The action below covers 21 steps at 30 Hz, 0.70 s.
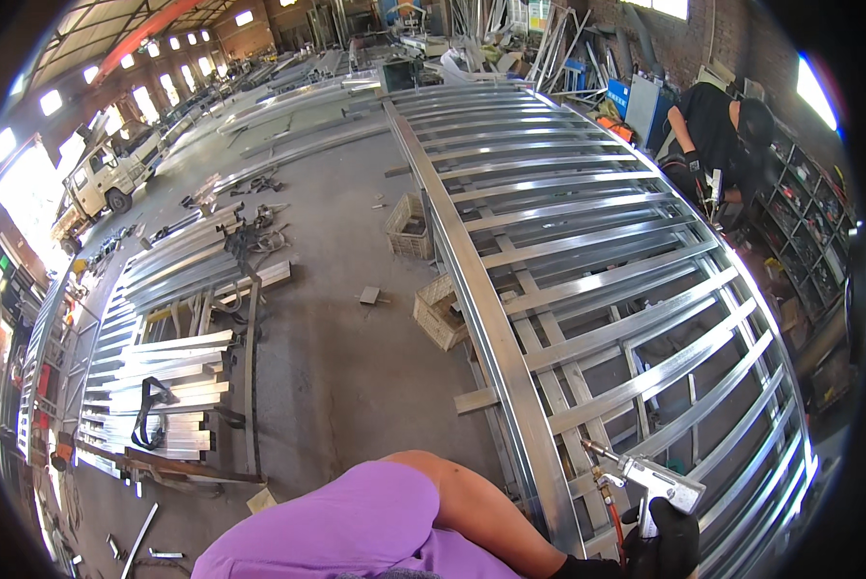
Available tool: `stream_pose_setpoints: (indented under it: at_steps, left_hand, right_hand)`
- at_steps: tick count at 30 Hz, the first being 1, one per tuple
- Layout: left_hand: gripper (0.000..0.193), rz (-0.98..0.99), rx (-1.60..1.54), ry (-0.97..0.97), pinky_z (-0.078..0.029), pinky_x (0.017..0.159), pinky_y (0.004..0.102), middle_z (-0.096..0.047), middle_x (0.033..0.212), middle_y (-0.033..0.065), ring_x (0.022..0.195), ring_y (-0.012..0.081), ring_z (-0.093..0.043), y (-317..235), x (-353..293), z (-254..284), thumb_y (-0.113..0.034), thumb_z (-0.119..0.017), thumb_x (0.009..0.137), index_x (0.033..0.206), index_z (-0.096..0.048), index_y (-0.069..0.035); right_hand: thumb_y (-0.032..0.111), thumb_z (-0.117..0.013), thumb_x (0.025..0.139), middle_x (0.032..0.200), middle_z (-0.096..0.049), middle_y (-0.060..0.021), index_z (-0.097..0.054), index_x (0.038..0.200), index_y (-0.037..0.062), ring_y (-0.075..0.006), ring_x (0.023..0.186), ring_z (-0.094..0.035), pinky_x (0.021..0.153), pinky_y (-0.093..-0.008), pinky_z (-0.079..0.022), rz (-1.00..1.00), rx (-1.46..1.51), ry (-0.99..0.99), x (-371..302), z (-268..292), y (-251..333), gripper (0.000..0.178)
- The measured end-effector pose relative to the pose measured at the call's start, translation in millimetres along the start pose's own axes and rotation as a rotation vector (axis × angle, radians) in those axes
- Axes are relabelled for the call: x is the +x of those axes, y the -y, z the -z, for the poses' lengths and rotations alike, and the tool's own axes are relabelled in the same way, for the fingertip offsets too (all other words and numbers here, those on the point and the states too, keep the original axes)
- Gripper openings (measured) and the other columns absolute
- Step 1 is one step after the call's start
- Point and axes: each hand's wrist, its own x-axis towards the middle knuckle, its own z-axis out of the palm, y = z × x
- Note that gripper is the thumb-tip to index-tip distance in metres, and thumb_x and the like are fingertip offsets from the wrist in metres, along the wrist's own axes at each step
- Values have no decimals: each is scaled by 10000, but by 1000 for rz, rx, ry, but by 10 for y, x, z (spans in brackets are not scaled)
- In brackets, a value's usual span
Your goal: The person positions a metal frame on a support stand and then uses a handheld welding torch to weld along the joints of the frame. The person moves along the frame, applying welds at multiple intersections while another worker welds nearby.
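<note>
My left arm, in a purple sleeve, crosses the lower edge toward the right. Only the black glove cuff of my left hand [584, 567] shows, and its fingers are hidden. At the lower right, my black-gloved right hand [672, 542] is wrapped round the grip of a silver pistol-shaped air tool [667, 482]. Its narrow tip points left, close to the side rail of a metal frame [512, 372]. A red hose [614, 521] hangs by the tool. Many shiny slats [602, 289] span the frame, which runs away from me.
Across the frame, a person in black [711, 121] bends over, holding a similar tool. Crates [441, 311] stand beside the frame's left rail. A rack of metal bars [177, 386] is on the left, with a pale truck [105, 179] beyond. Parts shelves [805, 217] line the right.
</note>
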Motion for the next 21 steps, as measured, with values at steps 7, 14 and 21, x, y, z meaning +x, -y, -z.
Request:
stream_pose_setpoints:
  at_steps: [7,14,21]
  left_hand:
    - [613,-22,-48,29,-558,619,293,-760,825,46,725,135,-720,10,-5,-31,-662,-517,1043,956,-781,-116]
    - [589,59,-198,-57,-517,575,284,-747,817,23,696,115,-691,-350,-350,-7,-653,-520,1045,945,-775,-131]
    - [578,18,-154,-71,-522,633,276,-717,801,-13,741,86,-666,-232,-296,69,-622,-557,1048,947,-767,-93]
  right_hand:
    - [340,-564,1019,780,-681,-112,-626,1250,-1,-195,533,-620,461,-330,-486,91,0,-64,-47,-91,141,416]
    - [77,-643,954,1015,-749,-79,-661,1279,-16,-173,800,-698,715,-326,-561,111,-128,47,262,-70,318,339]
    - [141,-691,1005,1087,-745,-106,-675,1271,-23,-190,992,-692,911,-341,-538,58,-87,49,353,-97,366,312]
